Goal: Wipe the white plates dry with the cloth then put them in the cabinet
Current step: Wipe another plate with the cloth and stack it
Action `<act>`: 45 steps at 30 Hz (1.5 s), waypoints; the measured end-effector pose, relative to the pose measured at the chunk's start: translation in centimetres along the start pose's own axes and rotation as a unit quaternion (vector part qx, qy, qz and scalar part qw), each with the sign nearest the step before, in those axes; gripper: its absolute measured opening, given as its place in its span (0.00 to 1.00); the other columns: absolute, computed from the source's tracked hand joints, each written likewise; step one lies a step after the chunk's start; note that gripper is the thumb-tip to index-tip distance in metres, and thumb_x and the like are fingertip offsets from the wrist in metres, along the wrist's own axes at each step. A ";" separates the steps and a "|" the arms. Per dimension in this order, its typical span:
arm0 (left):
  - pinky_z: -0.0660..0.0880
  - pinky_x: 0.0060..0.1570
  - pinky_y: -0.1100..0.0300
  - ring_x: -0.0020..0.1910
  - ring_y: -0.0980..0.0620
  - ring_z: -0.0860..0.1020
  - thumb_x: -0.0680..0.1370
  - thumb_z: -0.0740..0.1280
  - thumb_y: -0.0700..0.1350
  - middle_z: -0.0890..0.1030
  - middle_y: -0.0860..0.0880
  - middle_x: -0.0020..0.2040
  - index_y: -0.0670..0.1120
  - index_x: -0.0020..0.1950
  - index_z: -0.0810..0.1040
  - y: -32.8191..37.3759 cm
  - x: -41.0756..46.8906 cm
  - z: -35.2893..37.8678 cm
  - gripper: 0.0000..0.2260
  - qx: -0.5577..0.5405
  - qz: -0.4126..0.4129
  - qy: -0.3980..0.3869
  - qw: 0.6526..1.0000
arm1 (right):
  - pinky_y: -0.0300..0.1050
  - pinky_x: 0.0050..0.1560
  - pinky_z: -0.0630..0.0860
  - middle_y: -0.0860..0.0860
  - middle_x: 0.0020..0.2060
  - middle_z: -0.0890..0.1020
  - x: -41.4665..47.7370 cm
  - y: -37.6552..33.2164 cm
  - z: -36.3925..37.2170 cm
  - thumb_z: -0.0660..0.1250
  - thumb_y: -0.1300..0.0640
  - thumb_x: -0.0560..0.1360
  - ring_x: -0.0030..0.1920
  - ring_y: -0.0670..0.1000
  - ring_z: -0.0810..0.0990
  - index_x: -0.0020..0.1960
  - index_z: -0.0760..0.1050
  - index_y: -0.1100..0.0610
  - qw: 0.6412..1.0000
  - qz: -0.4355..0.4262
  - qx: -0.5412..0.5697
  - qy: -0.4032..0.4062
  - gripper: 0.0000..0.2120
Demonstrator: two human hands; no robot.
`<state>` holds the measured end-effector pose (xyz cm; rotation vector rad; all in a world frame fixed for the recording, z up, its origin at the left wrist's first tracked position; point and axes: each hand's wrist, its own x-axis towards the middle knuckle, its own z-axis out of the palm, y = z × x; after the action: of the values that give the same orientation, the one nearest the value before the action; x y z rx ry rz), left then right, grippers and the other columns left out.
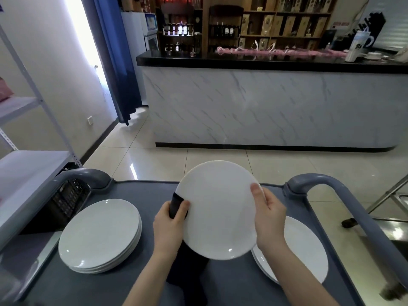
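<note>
I hold one white plate (218, 208) tilted up above the grey cart top (141, 191). My right hand (268, 214) grips the plate's right rim, thumb on its face. My left hand (171, 219) grips a dark cloth (175, 206) against the plate's left rim; more of the cloth hangs down below the plate. A stack of several white plates (99, 235) lies on the cart to the left. On the right of the cart lie more white plates (304, 246), partly hidden by my right forearm.
The cart has grey handles at its far left (88, 176) and right (326, 184). A white metal shelf rack (26, 164) stands at the left, with a black crate (66, 195) beside the cart. A marble-fronted bar counter (265, 107) stands across the tiled floor.
</note>
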<state>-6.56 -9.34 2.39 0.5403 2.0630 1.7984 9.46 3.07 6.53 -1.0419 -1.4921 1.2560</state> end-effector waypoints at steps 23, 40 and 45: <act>0.66 0.34 0.57 0.27 0.61 0.68 0.74 0.72 0.54 0.74 0.59 0.27 0.51 0.33 0.72 -0.4 -0.2 1.0 0.14 0.015 -0.012 0.011 1.000 | 0.37 0.32 0.65 0.46 0.27 0.69 -1.2 1.3 -0.7 0.63 0.46 0.80 0.30 0.45 0.66 0.32 0.69 0.54 0.999 0.020 0.001 0.032 0.21; 0.66 0.32 0.71 0.29 0.62 0.71 0.71 0.76 0.49 0.74 0.60 0.28 0.58 0.32 0.72 2.6 1.7 0.7 0.14 0.127 0.171 -0.084 0.973 | 0.45 0.35 0.68 0.54 0.30 0.77 2.3 -1.0 -0.3 0.65 0.45 0.79 0.32 0.50 0.73 0.38 0.76 0.56 0.928 -0.169 -0.217 -0.252 0.18; 0.65 0.33 0.62 0.30 0.59 0.68 0.75 0.72 0.52 0.74 0.58 0.28 0.49 0.34 0.72 0.8 1.5 0.1 0.15 0.063 0.054 -0.003 0.997 | 0.37 0.30 0.59 0.45 0.25 0.63 0.7 0.6 0.0 0.65 0.45 0.79 0.29 0.44 0.61 0.30 0.62 0.55 0.997 -0.048 -0.052 -0.021 0.24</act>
<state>-7.76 -8.44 3.13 0.7024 2.1926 1.7303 9.28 3.82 6.05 -1.0029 -1.6359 1.1491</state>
